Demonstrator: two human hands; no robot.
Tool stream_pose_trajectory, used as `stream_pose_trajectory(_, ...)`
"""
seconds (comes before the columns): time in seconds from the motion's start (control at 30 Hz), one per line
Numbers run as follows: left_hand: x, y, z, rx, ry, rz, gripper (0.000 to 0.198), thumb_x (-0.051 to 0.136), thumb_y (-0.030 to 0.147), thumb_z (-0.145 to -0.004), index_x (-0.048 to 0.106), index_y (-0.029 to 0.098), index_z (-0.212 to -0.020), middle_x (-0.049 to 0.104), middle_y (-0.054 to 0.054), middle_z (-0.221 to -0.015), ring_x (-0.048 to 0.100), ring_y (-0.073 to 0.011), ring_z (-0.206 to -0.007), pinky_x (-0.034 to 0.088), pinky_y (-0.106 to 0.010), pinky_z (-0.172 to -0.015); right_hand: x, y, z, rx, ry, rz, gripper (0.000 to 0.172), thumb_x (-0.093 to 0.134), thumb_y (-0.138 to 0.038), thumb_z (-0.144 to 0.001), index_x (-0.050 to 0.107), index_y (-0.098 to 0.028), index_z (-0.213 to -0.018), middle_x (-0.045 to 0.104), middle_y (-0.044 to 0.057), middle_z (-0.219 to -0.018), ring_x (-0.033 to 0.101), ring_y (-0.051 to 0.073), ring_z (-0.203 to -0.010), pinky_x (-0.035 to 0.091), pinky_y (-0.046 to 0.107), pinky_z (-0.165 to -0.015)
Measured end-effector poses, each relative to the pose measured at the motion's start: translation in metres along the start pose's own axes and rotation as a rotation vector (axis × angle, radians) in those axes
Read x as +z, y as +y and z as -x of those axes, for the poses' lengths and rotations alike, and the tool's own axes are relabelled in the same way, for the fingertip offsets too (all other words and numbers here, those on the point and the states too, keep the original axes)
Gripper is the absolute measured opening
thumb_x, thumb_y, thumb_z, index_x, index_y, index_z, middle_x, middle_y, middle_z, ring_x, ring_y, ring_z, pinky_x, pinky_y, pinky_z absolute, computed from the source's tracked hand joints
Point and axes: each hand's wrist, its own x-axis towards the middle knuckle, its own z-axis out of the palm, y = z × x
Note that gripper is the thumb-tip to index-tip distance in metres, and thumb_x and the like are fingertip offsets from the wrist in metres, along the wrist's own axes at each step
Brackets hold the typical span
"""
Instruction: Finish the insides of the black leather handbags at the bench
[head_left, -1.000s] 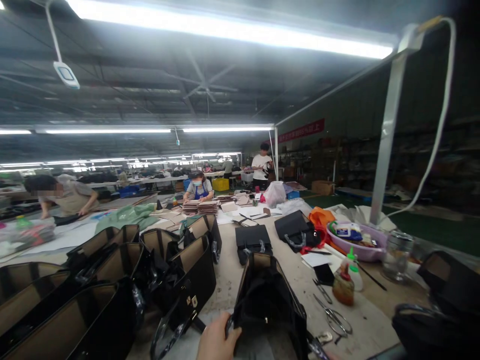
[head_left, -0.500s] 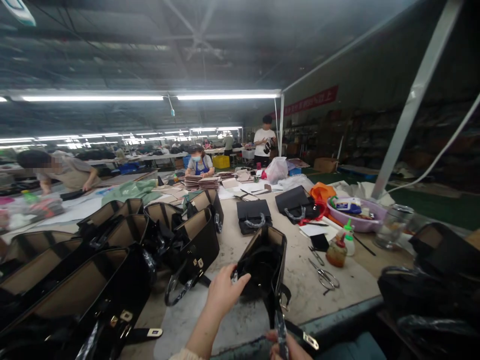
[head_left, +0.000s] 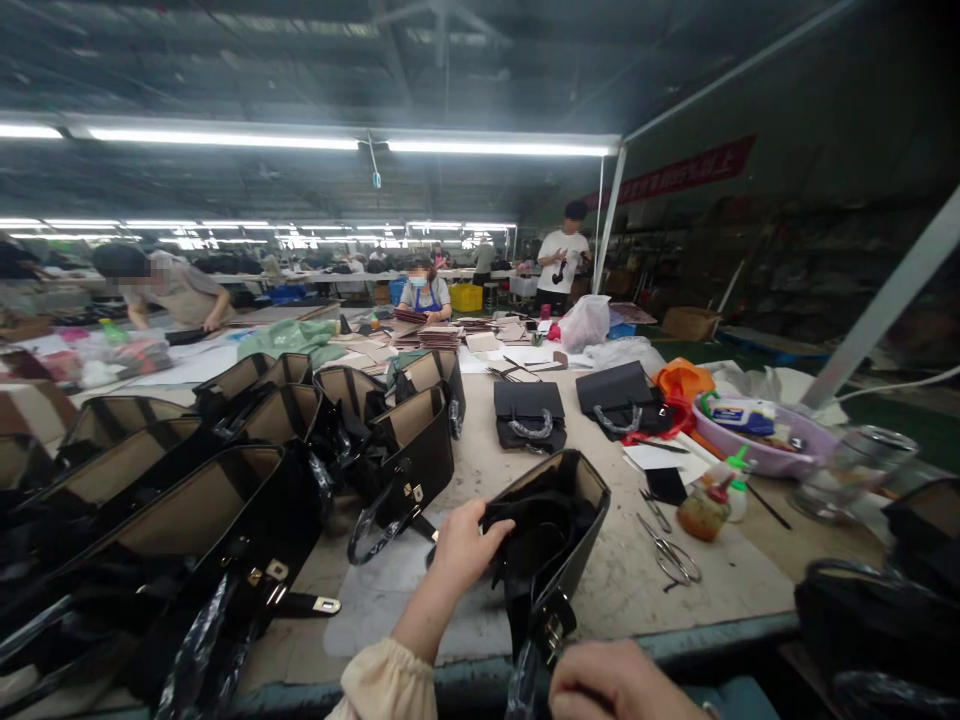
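An open black handbag stands at the front edge of the table, its mouth facing up and its dark lining showing. My left hand grips its left side, thumb at the rim. My right hand is closed at the bottom edge of the view, close to the bag's metal clasp. Beside that hand hangs the bag's plastic-wrapped handle; what the curled fingers hold is hidden. On the left, several similar black handbags with tan linings crowd together.
Two closed black bags lie further back. To the right are scissors, a bottle of brown liquid, a lilac basin and a glass jar. Co-workers are across the table. More black bags sit at the right edge.
The view has tilted down and turned left. My right hand has come up further into view, beside the wrapped handle. My left hand keeps its grip on the bag.
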Motion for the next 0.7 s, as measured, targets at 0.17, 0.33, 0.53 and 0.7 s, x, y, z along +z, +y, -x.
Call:
stream_pose_trajectory(0.17, 0.0, 0.004, 0.001, -0.037, -0.002, 0.037, 0.032, 0.055, 0.037, -0.076, 0.064, 0.023, -0.103, 0.069, -0.003, -0.096, 0.061, -0.0202, -0.091, 0.044, -0.028, -0.077, -0.061, -0.015, -0.025, -0.214, 0.443, 0.314, 0.019, 0.05, -0.031, -0.085, 0.061, -0.022, -0.097, 0.063, 0.005, -0.095, 0.057, 0.015, -0.084, 0.047, 0.025, -0.073)
stream_pose_trajectory(0.33, -0.002, 0.006, 0.003, -0.031, 0.001, 0.042, 0.03, 0.055, 0.035, -0.076, 0.064, 0.026, -0.103, 0.07, 0.0, -0.095, 0.061, -0.0193, -0.09, 0.044, -0.027, -0.076, -0.082, 0.001, -0.077, -0.278, 0.419, 0.595, 0.029, 0.059, -0.028, -0.08, 0.062, -0.022, -0.108, 0.06, 0.006, -0.108, 0.052, 0.02, -0.1, 0.043, 0.034, -0.088)
stream_pose_trajectory(0.53, -0.002, 0.007, 0.002, -0.043, 0.022, 0.091, 0.033, 0.055, 0.038, -0.075, 0.064, 0.025, -0.104, 0.07, 0.0, -0.095, 0.062, -0.0189, -0.089, 0.046, -0.027, -0.077, -0.08, 0.006, -0.108, -0.163, 0.305, 0.717, 0.023, 0.06, -0.034, -0.078, 0.067, -0.027, -0.099, 0.059, 0.002, -0.097, 0.056, 0.015, -0.087, 0.044, 0.026, -0.077)
stream_pose_trajectory(0.7, 0.002, 0.003, -0.001, -0.03, 0.037, 0.11, 0.034, 0.055, 0.039, -0.075, 0.064, 0.022, -0.103, 0.07, -0.001, -0.094, 0.062, -0.0184, -0.087, 0.047, -0.028, -0.079, -0.08, 0.004, -0.114, -0.106, 0.291, 0.768, 0.018, 0.054, -0.033, -0.082, 0.069, -0.024, -0.078, 0.061, 0.001, -0.087, 0.057, 0.014, -0.081, 0.04, 0.024, -0.068)
